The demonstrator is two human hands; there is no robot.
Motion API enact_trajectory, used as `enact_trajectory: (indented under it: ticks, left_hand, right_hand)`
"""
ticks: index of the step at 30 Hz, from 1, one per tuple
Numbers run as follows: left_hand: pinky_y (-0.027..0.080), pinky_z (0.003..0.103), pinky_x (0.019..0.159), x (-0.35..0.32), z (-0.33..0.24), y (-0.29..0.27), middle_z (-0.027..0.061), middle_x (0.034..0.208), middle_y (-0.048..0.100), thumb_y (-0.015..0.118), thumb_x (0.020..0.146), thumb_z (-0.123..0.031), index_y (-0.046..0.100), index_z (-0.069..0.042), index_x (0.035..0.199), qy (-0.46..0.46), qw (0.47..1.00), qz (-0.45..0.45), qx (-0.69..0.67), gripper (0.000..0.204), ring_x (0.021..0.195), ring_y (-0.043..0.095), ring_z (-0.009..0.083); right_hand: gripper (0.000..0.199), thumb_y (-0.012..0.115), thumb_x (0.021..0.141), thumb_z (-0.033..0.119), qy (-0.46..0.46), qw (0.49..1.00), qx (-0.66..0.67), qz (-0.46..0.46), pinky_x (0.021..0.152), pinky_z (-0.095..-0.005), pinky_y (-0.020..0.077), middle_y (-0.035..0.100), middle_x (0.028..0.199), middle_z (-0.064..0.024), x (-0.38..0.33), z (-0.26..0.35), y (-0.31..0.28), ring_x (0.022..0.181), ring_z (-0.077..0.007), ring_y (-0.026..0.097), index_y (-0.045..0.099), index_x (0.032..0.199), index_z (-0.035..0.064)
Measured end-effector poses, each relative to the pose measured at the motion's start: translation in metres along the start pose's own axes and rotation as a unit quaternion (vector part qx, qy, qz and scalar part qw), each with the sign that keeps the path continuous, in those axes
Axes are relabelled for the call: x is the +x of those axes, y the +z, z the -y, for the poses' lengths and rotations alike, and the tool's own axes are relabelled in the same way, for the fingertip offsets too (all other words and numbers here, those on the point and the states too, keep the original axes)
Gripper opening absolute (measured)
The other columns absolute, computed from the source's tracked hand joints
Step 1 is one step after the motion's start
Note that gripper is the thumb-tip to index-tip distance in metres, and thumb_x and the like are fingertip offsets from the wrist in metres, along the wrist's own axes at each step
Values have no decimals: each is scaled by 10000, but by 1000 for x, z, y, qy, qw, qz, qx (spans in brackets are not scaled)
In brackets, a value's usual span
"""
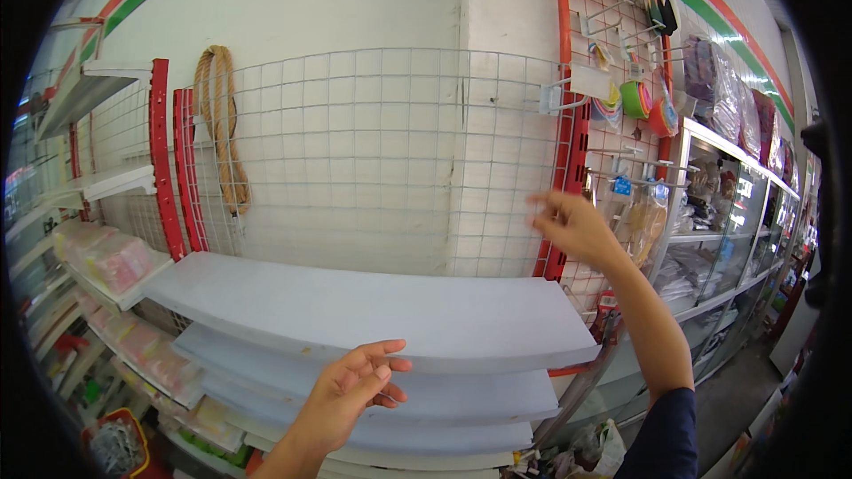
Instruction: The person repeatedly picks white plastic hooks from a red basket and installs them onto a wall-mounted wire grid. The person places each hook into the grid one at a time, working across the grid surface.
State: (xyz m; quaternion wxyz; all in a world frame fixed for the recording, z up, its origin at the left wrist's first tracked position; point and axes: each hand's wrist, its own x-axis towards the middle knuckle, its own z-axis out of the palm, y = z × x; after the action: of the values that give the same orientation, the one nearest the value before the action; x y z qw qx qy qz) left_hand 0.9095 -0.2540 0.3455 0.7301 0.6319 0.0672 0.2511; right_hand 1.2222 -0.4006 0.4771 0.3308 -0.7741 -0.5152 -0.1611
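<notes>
My left hand (359, 383) is raised in front of the shelf unit's upper white shelf (373, 302). Its fingers are spread and bent, and nothing is in them. Higher up and to the right, my right hand (577, 226) reaches toward the wire mesh panel (355, 133) beside a red slotted upright (575, 146). The right fingers are loosely bent and slightly blurred, with a gap between them and no object visible. Whether the fingertips touch the mesh I cannot tell. More white shelves (497, 396) lie below the upper one.
A coiled rope (222, 129) hangs at the mesh's left. Side shelves at left carry pink plastic packs (111, 257); a red-and-yellow basket (120, 443) stands below. Colourful utensils (637, 99) hang on hooks at right, near a glass cabinet (723, 248). Plastic bags (599, 448) lie low at right.
</notes>
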Motion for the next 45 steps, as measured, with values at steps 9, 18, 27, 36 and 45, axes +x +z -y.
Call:
enact_trajectory:
  ticks: [9, 18, 27, 36, 45]
  left_hand:
    - [361, 421, 1039, -77, -20, -27, 221, 1402, 433, 687, 869, -163, 347, 3, 1428, 105, 928, 249, 257, 675, 1260, 459, 319]
    - [189, 406, 1130, -203, -40, -86, 260, 1537, 198, 782, 790, -225, -39, -38, 1514, 19, 983, 19, 184, 1111, 1436, 218, 271]
    - [95, 472, 1150, -397, -7, -170, 314, 1506, -220, 786, 764, -371, 197, -61, 1512, -26, 939, -79, 333, 1001, 1432, -113, 402]
    - [192, 469, 1134, -535, 8, -210, 355, 1481, -220, 742, 802, -408, 199, -151, 1523, -168, 923, -240, 250, 938, 1414, -59, 451]
    - [409, 435, 1015, -575, 26, -301, 373, 1475, -206, 731, 800, -468, 198, -171, 1523, -236, 901, -294, 215, 947, 1410, 134, 462]
  right_hand:
    - [618, 596, 889, 484, -308, 786, -90, 529, 935, -472, 463, 494, 1300, -246, -123, 121, -3, 1207, -374, 501, 474, 1374, 119]
    - [892, 828, 657, 451, -313, 897, -33, 310, 1006, -528, 396, 133, 1482, -384, -166, 195, 29, 1312, -539, 334, 440, 1411, 175]
    - [815, 810, 753, 302, -360, 730, 339, 472, 1035, -415, 406, 354, 1446, -285, -229, 271, 180, 1281, -429, 437, 410, 1409, 31]
    - [734, 624, 882, 445, -330, 724, 262, 545, 975, -402, 439, 511, 1349, -194, -284, 406, 334, 1191, -361, 528, 345, 1447, 69]
    - [709, 628, 889, 413, -359, 654, 288, 601, 969, -412, 443, 513, 1328, -233, -275, 500, 441, 1170, -376, 542, 347, 1449, 82]
